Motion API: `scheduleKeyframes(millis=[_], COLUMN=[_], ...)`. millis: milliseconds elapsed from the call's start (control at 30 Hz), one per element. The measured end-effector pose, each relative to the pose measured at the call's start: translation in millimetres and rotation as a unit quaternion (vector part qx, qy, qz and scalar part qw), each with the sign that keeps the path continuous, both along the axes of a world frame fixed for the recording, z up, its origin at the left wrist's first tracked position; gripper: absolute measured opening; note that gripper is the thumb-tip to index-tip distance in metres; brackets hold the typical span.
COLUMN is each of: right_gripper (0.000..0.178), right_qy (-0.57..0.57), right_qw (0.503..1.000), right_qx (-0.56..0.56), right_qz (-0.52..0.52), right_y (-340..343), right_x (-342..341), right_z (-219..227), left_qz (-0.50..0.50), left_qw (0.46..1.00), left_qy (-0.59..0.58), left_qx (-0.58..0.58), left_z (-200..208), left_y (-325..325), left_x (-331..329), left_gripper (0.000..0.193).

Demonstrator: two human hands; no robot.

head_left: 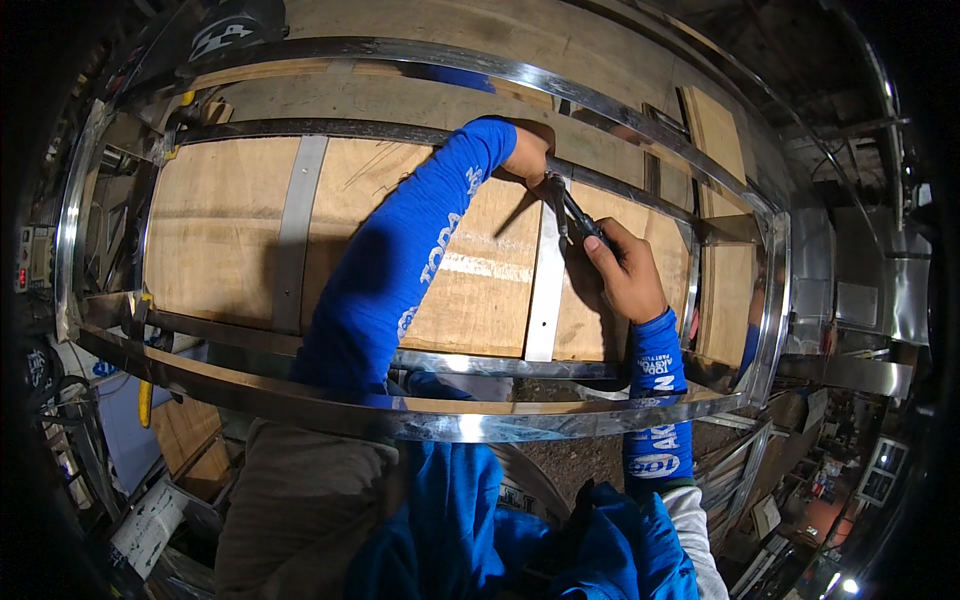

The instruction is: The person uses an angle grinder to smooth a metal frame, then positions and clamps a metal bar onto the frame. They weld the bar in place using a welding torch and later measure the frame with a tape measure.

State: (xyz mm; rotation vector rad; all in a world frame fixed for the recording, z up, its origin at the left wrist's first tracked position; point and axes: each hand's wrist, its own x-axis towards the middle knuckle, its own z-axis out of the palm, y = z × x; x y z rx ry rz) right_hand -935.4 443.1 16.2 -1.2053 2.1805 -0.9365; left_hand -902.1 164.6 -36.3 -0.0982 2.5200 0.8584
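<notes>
My right hand is closed round the black grip of a hand tool, its thumb lying along the handle. The tool slants up and left to a metal head at the far end of a flat metal strip. There my left hand is bent inward with curled fingers; what they grip is partly hidden. Under both arms lies a plywood panel, framed by shiny metal tubes. A second metal strip crosses the panel further left.
A curved near tube of the metal frame passes in front of me, and a far tube runs beyond the panel. Wooden boards stand at the right. A yellow-handled tool hangs at the lower left.
</notes>
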Motion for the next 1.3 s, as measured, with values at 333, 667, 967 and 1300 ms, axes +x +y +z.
scheduleKeyframes(millis=[333, 667, 967, 1300], right_gripper=[0.032, 0.033, 0.031, 0.029], right_qy=[-0.004, 0.004, -0.144, -0.046], right_qw=[1.000, 1.000, 0.988, 0.997], right_qx=[-0.004, 0.007, -0.048, -0.053], right_qz=[-0.004, -0.007, -0.023, 0.018], right_y=[-1, -2, 5, 0], right_x=[-2, 2, -8, -3], right_z=[-7, -1, -14, -12], left_qz=[0.009, 0.003, -0.008, -0.002], left_qw=[1.000, 1.000, 0.999, 0.999], left_qy=[0.023, 0.025, 0.011, 0.039], left_qx=[0.008, 0.019, 0.040, 0.018], left_z=[-1, -9, -13, -15], left_y=[-1, -2, -1, -1], left_x=[4, 0, -4, -4], left_gripper=[0.059, 0.067, 0.067, 0.058])
